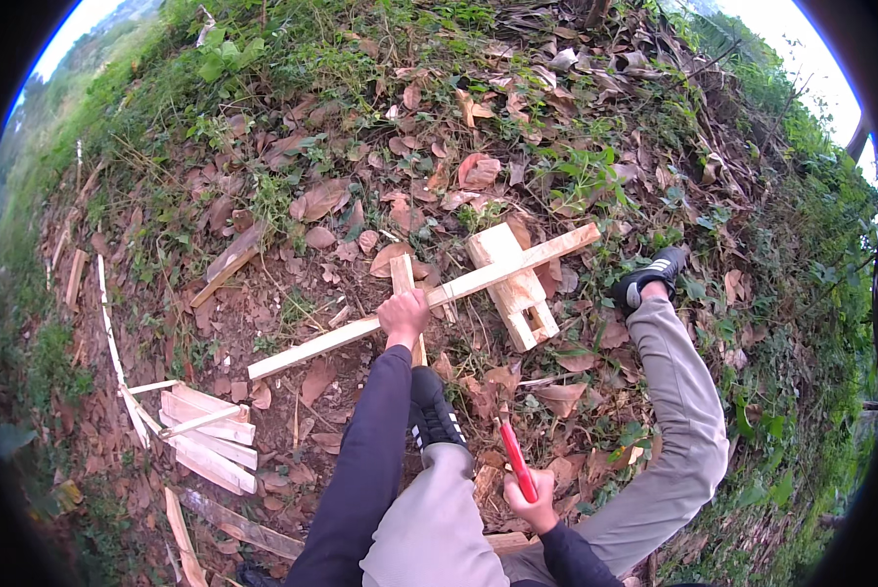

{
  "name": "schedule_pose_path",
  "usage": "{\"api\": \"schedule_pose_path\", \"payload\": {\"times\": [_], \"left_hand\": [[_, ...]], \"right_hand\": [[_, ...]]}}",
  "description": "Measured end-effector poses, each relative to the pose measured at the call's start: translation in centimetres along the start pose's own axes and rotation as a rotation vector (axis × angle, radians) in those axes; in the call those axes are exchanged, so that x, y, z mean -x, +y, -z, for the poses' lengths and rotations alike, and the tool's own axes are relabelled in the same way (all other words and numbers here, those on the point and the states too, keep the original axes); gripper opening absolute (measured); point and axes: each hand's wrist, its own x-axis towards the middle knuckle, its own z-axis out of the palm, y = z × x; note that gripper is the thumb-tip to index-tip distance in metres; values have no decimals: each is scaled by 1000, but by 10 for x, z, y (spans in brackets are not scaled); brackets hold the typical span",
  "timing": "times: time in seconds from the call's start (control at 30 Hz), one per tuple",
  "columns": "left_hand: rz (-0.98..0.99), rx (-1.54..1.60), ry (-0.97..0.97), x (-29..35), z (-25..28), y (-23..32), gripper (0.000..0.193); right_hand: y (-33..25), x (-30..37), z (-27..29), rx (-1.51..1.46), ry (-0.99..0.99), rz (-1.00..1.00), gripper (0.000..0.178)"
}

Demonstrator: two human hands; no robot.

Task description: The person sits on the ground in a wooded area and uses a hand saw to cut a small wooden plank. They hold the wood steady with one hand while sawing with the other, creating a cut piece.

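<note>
My left hand (403, 318) is closed around the crossing of two pale pieces of wood. One is a long square wooden strip (312, 350), slanting from lower left to upper right. The other, a short wooden stick (401, 274), runs beneath my fist toward my shoe. Farther right, the long strip lies across a thick wooden block (497, 245) with a notch cut in its near end. My right hand (531, 501) grips a red-handled tool (517, 464), held low between my legs and apart from the wood. Its narrow dark tip points away from me; its exact kind is unclear.
Cut wooden pieces (209, 460) lie piled at left, with planks (238, 525) in front. A weathered wood piece (231, 262) rests beyond them. My black shoes (437, 416) stand either side of the block, on sloping ground with dry leaves (321, 200) and green plants (595, 176).
</note>
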Motion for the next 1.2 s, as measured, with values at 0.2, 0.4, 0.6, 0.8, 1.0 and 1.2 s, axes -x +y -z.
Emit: {"api": "schedule_pose_path", "payload": {"times": [0.2,0.4,0.6,0.8,1.0,1.2], "left_hand": [[-145,-43,-43,6,-1,7,49],[-47,7,-25,2,4,9,56],[-162,-30,93,-3,-4,-6,56],[-14,48,-44,0,12,4,56],[-162,-107,5,-3,-8,0,52],[-8,-68,11,10,-4,0,56]], "right_hand": [[2,-134,-58,61,39,85,22],[9,2,-4,3,67,-24,14],[8,-146,-69,102,25,112,21],[-12,-29,-8,13,-13,49,16],[12,-134,-63,88,20,87,23],[-15,-17,-8,21,10,65,16]]}}
